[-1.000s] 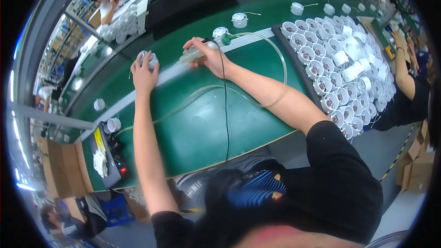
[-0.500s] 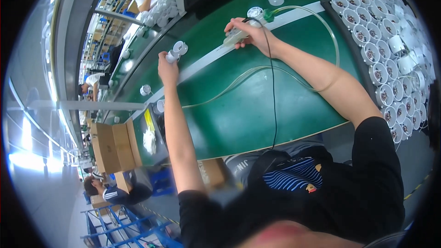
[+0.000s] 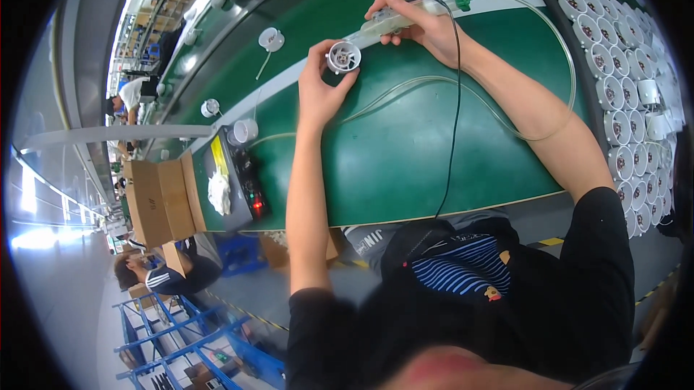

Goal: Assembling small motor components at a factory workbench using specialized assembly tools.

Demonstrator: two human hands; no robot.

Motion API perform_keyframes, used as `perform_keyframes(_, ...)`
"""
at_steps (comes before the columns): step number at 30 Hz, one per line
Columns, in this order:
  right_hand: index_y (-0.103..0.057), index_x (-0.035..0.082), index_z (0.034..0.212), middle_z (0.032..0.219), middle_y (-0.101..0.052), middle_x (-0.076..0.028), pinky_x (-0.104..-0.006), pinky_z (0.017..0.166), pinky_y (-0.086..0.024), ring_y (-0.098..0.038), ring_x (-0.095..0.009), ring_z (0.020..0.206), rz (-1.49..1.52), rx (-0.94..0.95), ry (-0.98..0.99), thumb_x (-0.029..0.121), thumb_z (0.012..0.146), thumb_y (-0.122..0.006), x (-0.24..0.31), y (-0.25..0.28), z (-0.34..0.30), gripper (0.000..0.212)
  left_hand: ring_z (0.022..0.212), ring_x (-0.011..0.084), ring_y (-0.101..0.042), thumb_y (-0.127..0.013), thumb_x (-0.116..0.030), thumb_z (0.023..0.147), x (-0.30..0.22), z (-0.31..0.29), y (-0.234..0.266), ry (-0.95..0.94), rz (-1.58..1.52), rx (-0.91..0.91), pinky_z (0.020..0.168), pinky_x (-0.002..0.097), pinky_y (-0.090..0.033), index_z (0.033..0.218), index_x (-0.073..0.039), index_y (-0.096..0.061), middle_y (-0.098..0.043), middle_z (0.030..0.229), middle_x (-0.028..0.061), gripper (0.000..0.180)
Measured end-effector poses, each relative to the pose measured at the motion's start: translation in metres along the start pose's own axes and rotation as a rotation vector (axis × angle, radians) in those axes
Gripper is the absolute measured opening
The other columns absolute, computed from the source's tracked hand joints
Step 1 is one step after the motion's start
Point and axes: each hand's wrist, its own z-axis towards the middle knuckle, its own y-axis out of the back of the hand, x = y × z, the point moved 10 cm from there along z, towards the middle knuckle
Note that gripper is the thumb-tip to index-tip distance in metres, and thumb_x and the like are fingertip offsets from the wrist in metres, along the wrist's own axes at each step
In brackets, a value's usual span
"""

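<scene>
My left hand [image 3: 322,95] grips a round white plastic housing [image 3: 343,57] between thumb and fingers, its ribbed open face turned up toward me. A translucent dispensing syringe [image 3: 387,24] with a green cap lies in my closed right hand [image 3: 428,27]. Its narrow end points left, close to the housing's rim; I cannot tell if they touch. From the cap a clear tube [image 3: 561,39] loops round past my right forearm, and a thin black cable [image 3: 458,101] runs down over the green bench [image 3: 405,159].
Many white cups [image 3: 618,127] with small parts inside crowd a dark tray on the right. Along the far side lie loose housings with wires, one [image 3: 271,39] left of my hand. A black control box [image 3: 249,187] with a red display and an open carton [image 3: 155,202] stand at left.
My left hand has moved right from the far-left side, bringing a housing beside the syringe. A wired housing now lies left of that hand. The whole view has shifted slightly.
</scene>
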Motion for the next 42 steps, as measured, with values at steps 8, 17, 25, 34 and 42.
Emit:
perform_keyframes(8,-0.064,0.007,0.116,0.105,-0.067,-0.004,-0.0263,0.081,-0.051,-0.062,-0.011,0.084,-0.173,0.059,-0.021,0.035,0.104,-0.054,-0.002,-0.016,-0.005,0.033,0.115,0.0219,-0.065,-0.081,-0.004,0.079,-0.001,-0.003,-0.010,-0.036,-0.013,0.044,0.104,0.0348,-0.050,0.126,-0.001,-0.052,-0.066,0.122,0.0126,0.056)
perform_keyframes(17,-0.067,0.006,0.115,0.105,-0.069,-0.007,-0.0275,0.085,-0.055,-0.065,-0.013,0.087,-0.261,0.064,-0.042,0.027,0.100,-0.063,-0.003,-0.023,-0.009,0.026,0.114,0.0240,-0.067,-0.082,-0.005,0.078,-0.005,-0.005,-0.008,-0.065,0.019,0.057,0.104,0.0350,-0.050,0.127,-0.002,-0.052,-0.067,0.124,0.0128,0.058)
perform_keyframes(25,-0.066,0.006,0.116,0.105,-0.069,-0.008,-0.0278,0.084,-0.055,-0.065,-0.013,0.086,-0.290,0.072,-0.032,0.028,0.101,-0.062,-0.004,-0.022,-0.004,0.027,0.117,0.0277,-0.064,-0.082,-0.007,0.077,-0.006,-0.003,-0.006,-0.044,0.016,0.038,0.105,0.0366,-0.049,0.126,-0.002,-0.053,-0.066,0.125,0.0144,0.058)
perform_keyframes(34,-0.062,0.006,0.118,0.113,-0.064,-0.009,-0.0292,0.082,-0.050,-0.062,-0.017,0.087,0.063,0.021,0.007,0.035,0.103,-0.051,-0.001,0.000,-0.004,0.034,0.127,0.0409,-0.048,-0.080,-0.008,0.076,-0.062,0.026,0.012,-0.488,0.837,-0.333,0.106,0.0447,-0.044,0.136,-0.005,-0.053,-0.050,0.143,0.0191,0.066)
perform_keyframes(42,-0.062,0.006,0.117,0.115,-0.063,-0.007,-0.0286,0.080,-0.046,-0.059,-0.017,0.086,0.329,-0.134,0.029,0.033,0.103,-0.048,-0.002,0.032,-0.002,0.033,0.113,0.0338,-0.056,-0.077,-0.011,0.080,-0.022,0.058,-0.046,-0.238,0.325,-0.080,0.096,0.0397,-0.050,0.138,-0.016,-0.058,-0.048,0.134,0.0162,0.061)
